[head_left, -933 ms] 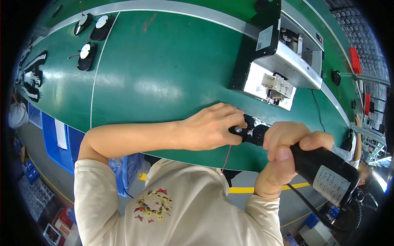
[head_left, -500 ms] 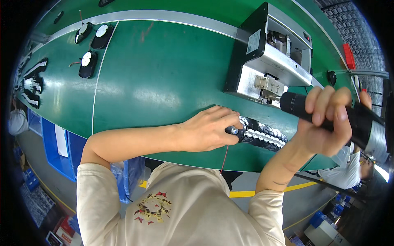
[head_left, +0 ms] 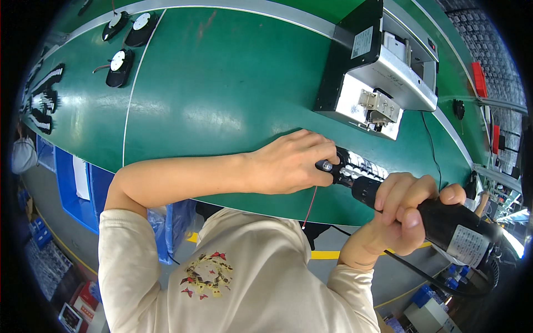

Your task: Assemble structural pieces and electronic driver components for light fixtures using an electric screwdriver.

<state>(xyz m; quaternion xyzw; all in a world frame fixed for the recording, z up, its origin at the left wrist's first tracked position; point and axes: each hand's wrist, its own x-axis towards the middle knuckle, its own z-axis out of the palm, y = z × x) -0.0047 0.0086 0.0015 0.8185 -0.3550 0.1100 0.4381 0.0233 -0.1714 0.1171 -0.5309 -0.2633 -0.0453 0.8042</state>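
Note:
My right hand (head_left: 408,208) is wrapped round a black electric screwdriver (head_left: 465,236), tilted with its nose down to the left. The nose reaches the row of black-and-white parts (head_left: 363,165), overlapping it in view; whether the bit touches a part I cannot tell. My left hand (head_left: 294,164) lies at the left end of that row, fingers curled on a small black part (head_left: 326,165). A thin red wire (head_left: 311,206) hangs down below that hand. What the fingertips cover is partly hidden.
A black and silver machine, seemingly a screw feeder (head_left: 383,72), stands on the green table (head_left: 222,94) at the back right. Several black oval housings with white discs (head_left: 117,60) lie at the far left, and black-and-white strips (head_left: 47,102) beyond. Blue bins (head_left: 78,191) stand below the table's left edge.
My right hand has brought the screwdriver down and left, from beside the silver machine to the row of parts. My left hand stays on the row. The whole view has shifted slightly.

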